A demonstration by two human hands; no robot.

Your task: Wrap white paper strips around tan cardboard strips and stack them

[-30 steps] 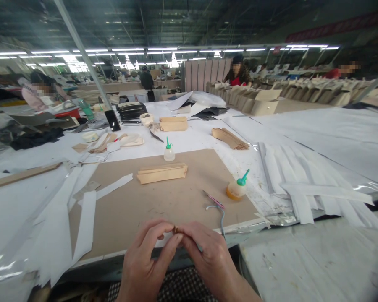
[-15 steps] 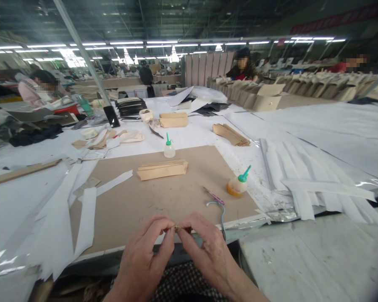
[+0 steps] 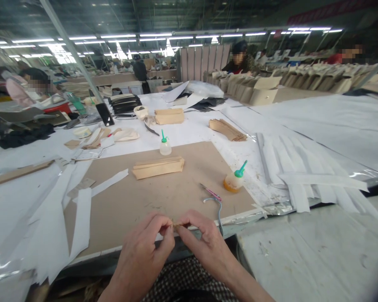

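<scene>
Both hands meet at the front edge of the brown board [image 3: 164,197]. My left hand [image 3: 148,243] pinches one end of a small tan piece [image 3: 176,227] between thumb and forefinger. The same piece is gripped at its other end by the thumb and forefinger of my right hand [image 3: 204,241]. It is mostly covered by the fingertips, so its kind cannot be made out. Beyond the hands lies a stack of tan strips [image 3: 158,167]. Pink-handled snips [image 3: 211,192] with a blue cord [image 3: 219,214] rest to the right.
A green-tipped glue bottle [image 3: 165,144] stands at the board's back edge, another bottle [image 3: 234,181] leans in an orange ring at right. White strips [image 3: 290,167] lie right, more white strips [image 3: 53,226] left. A phone [image 3: 105,114] leans on a pole. Co-workers sit beyond.
The view has shifted slightly, so the table items sit a little further left and higher. The fingertips are slightly further apart, and more of the tan piece shows between them.
</scene>
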